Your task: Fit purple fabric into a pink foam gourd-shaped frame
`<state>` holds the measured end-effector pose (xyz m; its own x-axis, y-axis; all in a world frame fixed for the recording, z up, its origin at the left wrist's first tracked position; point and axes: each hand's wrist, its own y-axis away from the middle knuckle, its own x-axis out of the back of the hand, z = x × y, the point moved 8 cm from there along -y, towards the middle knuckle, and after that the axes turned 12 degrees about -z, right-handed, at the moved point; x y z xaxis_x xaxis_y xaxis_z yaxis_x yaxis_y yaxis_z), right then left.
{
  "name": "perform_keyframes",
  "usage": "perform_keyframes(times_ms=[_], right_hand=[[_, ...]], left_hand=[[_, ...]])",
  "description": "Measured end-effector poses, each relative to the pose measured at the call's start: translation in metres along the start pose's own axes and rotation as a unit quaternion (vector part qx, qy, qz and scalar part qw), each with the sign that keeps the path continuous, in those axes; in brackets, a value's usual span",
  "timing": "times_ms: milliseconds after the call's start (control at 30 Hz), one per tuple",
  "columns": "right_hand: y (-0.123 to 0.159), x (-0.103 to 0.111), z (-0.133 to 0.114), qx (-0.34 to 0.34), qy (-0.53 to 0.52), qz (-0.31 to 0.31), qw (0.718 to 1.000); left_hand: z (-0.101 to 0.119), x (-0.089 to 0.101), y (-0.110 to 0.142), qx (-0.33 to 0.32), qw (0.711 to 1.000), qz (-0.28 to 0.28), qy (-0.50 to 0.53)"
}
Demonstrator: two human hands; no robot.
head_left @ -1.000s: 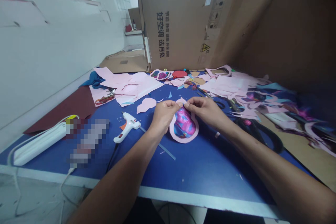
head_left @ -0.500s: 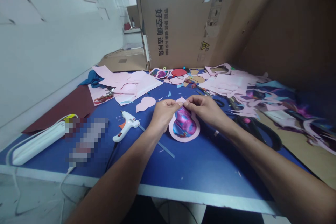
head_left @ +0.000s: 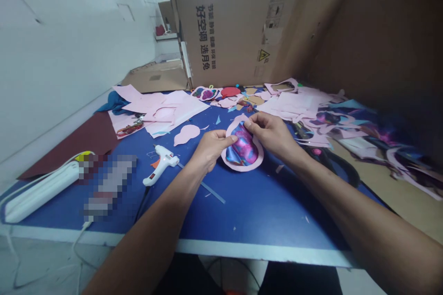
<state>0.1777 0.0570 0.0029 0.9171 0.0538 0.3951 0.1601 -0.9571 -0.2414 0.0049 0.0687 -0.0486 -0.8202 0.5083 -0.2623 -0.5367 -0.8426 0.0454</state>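
A gourd-shaped pink cutout (head_left: 243, 167) with a shiny purple and blue fabric centre (head_left: 244, 145) is held over the blue table. My left hand (head_left: 211, 147) pinches its left edge, thumb lying on the shiny fabric. At its upper right edge my right hand (head_left: 268, 131) grips it between thumb and fingers. Left of my left hand lies a white glue gun (head_left: 162, 164), a clear glue stick (head_left: 212, 192) reaching out behind it. A second plain pink gourd cutout (head_left: 187, 134) rests on the table just beyond.
Pink sheets (head_left: 166, 108) lie at the back left, near a dark red sheet (head_left: 76, 143). Pink and shiny scraps (head_left: 311, 110) pile up at the right. A large cardboard box (head_left: 235, 23) stands behind. A white power strip (head_left: 44, 191) and cords occupy the left.
My left hand has slid from the cutout's top down to its left side. My right hand has stayed near the top, and the view has shifted slightly.
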Motion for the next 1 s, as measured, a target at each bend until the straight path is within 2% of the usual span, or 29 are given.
perform_keyframes(times_ms=[267, 600, 800, 1000], right_hand=[[-0.002, 0.015, 0.005, -0.005, -0.017, 0.041, 0.999], [-0.001, 0.021, 0.001, -0.009, -0.015, 0.044, 0.999], [-0.002, 0.014, -0.002, -0.002, -0.012, 0.014, 1.000], [-0.003, -0.002, -0.007, 0.022, 0.023, -0.055, 0.998]], left_hand=[[-0.004, -0.006, 0.003, 0.057, 0.998, -0.009, -0.014], [-0.005, -0.009, 0.005, 0.064, 0.997, -0.022, -0.028], [0.002, -0.006, 0.002, 0.010, 1.000, -0.007, -0.028], [0.009, 0.002, 0.000, -0.031, 0.999, 0.017, 0.001]])
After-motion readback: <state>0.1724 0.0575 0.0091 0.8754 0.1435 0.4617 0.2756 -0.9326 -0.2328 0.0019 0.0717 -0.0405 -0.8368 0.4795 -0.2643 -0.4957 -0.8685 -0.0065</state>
